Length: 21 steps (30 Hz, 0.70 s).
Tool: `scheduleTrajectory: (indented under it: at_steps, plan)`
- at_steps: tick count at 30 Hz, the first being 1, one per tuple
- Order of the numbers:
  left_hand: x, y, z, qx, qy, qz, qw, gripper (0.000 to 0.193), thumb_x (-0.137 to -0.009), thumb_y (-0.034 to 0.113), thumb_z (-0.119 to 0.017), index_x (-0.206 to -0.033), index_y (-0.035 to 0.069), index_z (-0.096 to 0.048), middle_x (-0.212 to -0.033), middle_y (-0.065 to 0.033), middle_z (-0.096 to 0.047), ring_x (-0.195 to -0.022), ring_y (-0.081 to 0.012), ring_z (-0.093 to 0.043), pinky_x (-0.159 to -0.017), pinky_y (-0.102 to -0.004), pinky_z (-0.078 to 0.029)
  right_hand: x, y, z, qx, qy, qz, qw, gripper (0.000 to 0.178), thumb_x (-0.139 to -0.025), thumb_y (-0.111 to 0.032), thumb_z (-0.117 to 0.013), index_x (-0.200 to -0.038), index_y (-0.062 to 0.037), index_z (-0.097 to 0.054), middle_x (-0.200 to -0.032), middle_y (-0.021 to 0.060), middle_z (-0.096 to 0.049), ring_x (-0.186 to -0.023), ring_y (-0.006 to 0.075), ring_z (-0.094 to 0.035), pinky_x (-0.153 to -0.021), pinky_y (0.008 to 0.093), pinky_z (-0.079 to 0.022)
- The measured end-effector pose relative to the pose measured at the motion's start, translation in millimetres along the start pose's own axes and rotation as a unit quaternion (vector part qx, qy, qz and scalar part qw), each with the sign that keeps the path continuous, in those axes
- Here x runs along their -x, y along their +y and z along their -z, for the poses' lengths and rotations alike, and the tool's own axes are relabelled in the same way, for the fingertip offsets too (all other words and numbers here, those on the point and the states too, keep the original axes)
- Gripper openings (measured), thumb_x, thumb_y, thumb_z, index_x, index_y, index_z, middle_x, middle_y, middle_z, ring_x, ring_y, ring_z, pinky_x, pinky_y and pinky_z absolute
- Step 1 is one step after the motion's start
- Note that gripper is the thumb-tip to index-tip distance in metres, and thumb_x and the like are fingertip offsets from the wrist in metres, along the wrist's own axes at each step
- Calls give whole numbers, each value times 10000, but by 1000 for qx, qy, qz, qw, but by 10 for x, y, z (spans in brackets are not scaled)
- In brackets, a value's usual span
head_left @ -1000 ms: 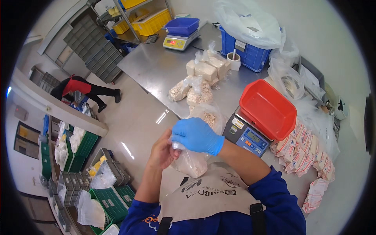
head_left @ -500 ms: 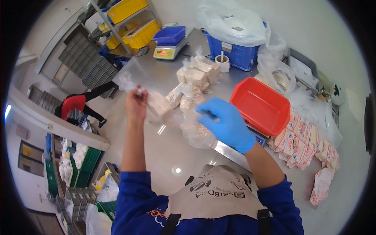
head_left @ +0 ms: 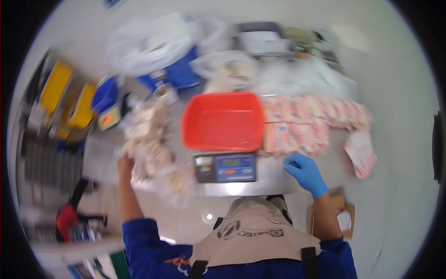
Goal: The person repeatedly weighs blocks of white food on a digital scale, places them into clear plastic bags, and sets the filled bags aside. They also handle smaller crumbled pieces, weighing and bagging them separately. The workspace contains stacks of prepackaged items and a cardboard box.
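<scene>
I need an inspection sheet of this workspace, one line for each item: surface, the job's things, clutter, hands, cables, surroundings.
Surface: steel table, crowded; picture is blurred.
Job's things: clear filled bags heaped at the left; red tray on a digital scale; rows of pink sealed packets at the right.
Clutter: second small scale, blue crate, loose plastic bags at the back.
Hands: left hand, bare, at the bag heap; right hand, blue glove, near the packets; whether either holds something is unclear.
Cables: nothing seen.
Surroundings: yellow bins on shelving at the left; cardboard box on the floor.
</scene>
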State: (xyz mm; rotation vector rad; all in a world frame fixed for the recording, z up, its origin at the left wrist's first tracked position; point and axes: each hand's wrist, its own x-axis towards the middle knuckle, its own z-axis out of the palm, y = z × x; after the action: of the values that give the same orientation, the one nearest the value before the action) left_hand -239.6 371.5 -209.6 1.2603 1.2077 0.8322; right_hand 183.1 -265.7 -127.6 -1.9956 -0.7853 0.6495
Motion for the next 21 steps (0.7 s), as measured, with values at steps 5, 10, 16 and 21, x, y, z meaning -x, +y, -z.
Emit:
scheduleTrajectory:
  at_steps: [5, 10, 16, 21]
  plan:
    - [192, 72, -659, -186, 80, 26, 979, 664, -876, 244, -664, -1476, 113, -410, -990, -65, -603, -809, -159, -585, -678, -321, -509, -280, 136, 1024, -26, 160, 21, 987, 226, -879, -199, -710, -1007, -13, -698, -902, 51, -669, -793, 124, -588, -752, 296, -486]
    - [754, 395, -1072, -493, 104, -199, 840, 519, -900, 191, -666, -1359, -14, -536, -1202, -224, -613, -1157, -305, -583, -1040, -401, -420, -1388, 990, 2237, 38, 272, 0, 962, 289, -868, -283, -691, -1008, -32, -711, -1006, 128, -705, -914, 264, -662, -827, 389, -509]
    - [2225, 893, -2258, -338, 50, -291, 894, 297, -937, 52, -601, -1221, -35, -602, -1248, -156, -620, -1173, -267, -575, -1057, -368, -406, -3164, 2424, 3067, 309, 217, -62, 924, 374, -777, -366, -760, -930, -28, -707, -988, 179, -719, -914, 303, -693, -846, 390, -526]
    - [3198, 1174, -3068, -254, -33, -239, 937, 181, -969, 4, -531, -1114, -33, -633, -1153, -133, -646, -1079, -186, -611, -988, -307, -447, -3696, 3153, 2872, 336, 172, -176, 909, 388, -772, -395, -707, -970, -63, -736, -1048, 199, -710, -997, 377, -674, -922, 437, -516]
